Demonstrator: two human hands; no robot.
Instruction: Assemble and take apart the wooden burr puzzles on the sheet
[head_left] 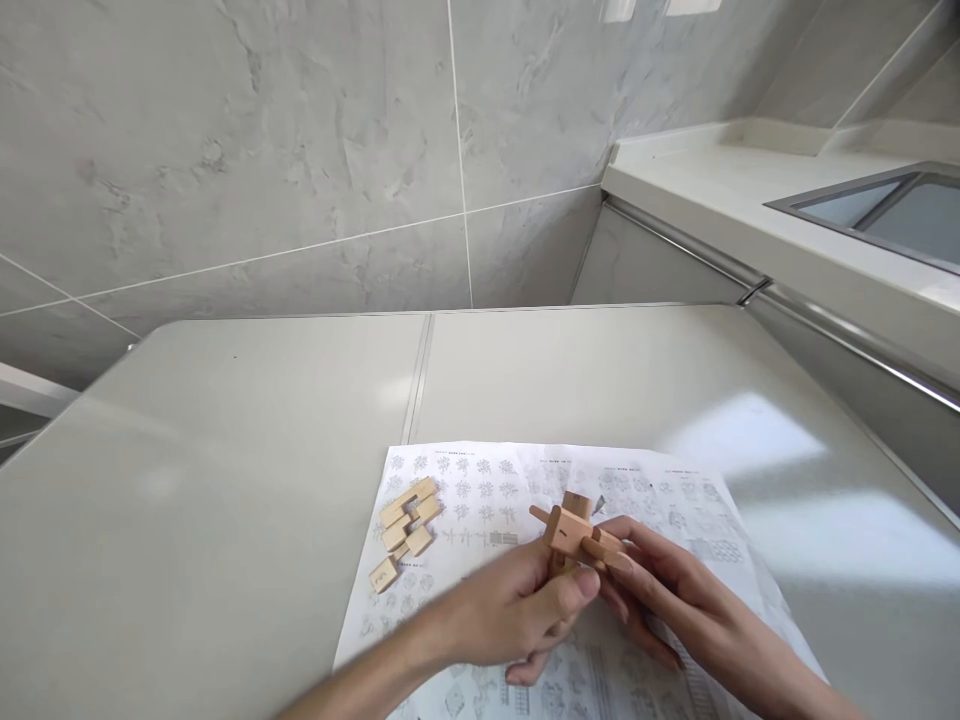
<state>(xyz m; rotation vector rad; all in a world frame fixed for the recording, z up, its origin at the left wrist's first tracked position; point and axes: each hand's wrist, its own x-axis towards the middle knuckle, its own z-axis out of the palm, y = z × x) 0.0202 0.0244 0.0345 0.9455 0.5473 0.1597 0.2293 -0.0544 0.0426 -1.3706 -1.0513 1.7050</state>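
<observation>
Over a white printed paper sheet, left hand and right hand grip a reddish-brown wooden block assembly, likely light, rigid, best held mid-body.

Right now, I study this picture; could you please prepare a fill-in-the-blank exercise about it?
The left hand and right hand hold the wooden puzzle ____ (above/under) the printed sheet.
The loose wooden blocks lie on the sheet's ____ (left/right) side.
Seen from here, the gray tiled wall stands ____ (nearer/farther) than the table.

Missing words: above; left; farther.
</observation>
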